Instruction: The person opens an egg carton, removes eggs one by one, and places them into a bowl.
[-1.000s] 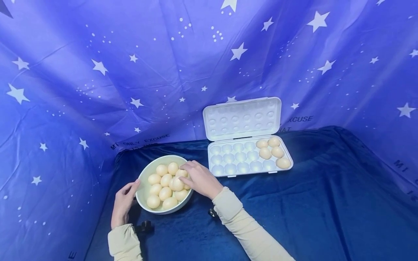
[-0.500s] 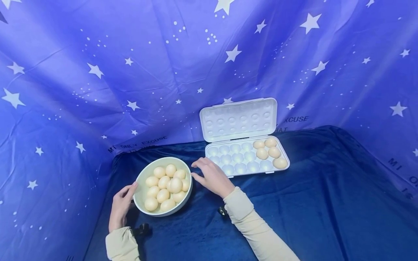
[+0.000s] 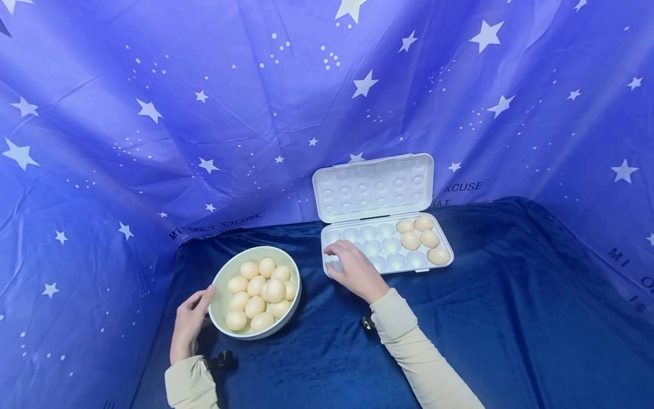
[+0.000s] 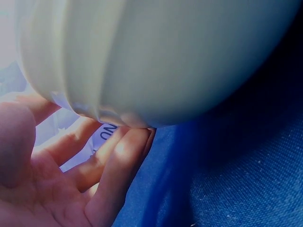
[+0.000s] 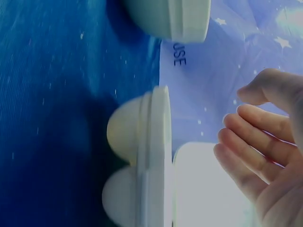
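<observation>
A pale green bowl [image 3: 219,272] full of eggs [image 3: 255,307] stands on the left of the table. At its left side is my left hand [image 3: 188,324], one fingertip right at the rim. The left wrist view shows the spread fingers [image 4: 125,156] against the bowl's outer wall. My right hand [image 3: 357,271] hovers over the front left corner of a white egg box [image 3: 449,261], covering some of its cups. In the right wrist view its fingers [image 5: 255,146] are extended and hold nothing. Several eggs [image 3: 429,238] sit in the box's right end.
The box's lid [image 3: 373,187] stands raised at the back, near the starry curtain [image 3: 255,113]. Dark blue cloth [image 3: 485,318] covers the table. A small black device [image 3: 222,359] sits at the left wrist.
My right hand has come away from the eggs in the bowl and moved right, over the egg box. My left hand stays at the bowl. The head view has shifted slightly.
</observation>
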Tool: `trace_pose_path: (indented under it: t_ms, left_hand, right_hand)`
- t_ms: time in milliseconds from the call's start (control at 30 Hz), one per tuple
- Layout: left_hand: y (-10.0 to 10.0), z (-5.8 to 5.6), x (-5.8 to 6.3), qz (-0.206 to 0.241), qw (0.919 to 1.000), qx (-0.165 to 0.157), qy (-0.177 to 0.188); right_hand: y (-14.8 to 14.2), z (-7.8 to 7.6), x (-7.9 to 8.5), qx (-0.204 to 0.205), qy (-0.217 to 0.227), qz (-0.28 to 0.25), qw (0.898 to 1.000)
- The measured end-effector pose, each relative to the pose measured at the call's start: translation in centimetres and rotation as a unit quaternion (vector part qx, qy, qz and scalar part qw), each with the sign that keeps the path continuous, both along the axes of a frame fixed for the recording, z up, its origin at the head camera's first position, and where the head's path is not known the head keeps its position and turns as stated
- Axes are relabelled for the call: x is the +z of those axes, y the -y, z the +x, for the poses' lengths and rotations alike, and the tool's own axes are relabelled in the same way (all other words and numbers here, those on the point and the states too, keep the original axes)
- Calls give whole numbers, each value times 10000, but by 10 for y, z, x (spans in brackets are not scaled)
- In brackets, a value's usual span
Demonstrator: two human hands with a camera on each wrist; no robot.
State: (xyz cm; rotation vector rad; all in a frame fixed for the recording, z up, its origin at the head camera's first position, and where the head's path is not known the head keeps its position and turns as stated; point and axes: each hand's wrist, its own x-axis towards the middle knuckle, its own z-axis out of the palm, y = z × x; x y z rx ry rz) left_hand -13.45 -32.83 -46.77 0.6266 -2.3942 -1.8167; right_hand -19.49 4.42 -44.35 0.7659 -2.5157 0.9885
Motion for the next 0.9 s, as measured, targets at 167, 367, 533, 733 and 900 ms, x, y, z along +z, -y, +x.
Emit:
trace_pose_path:
  t_ms: [167,367,533,733,900]
  left_hand:
    - [-1,0,1,-47,10000,-14,61]
    - [-2,1,2,-95,9999,-44,73]
    - [-2,1,2,-133,9999,-40,74]
    - [-2,-1,2,40,10000,-5,11]
    - [-1,1,1,30,10000,-1,48]
  right_hand:
    - [-17,-2,-2,-248,107,-45,9996]
    - [-36,-4,-4,-536,300,-43,9981]
    - [-51,-6,-8,-686,342,-110,9970]
    - [-67,-6,-15,-949,349,-158,9948]
    - [-75,-7,-18,-1014,347,-198,9940]
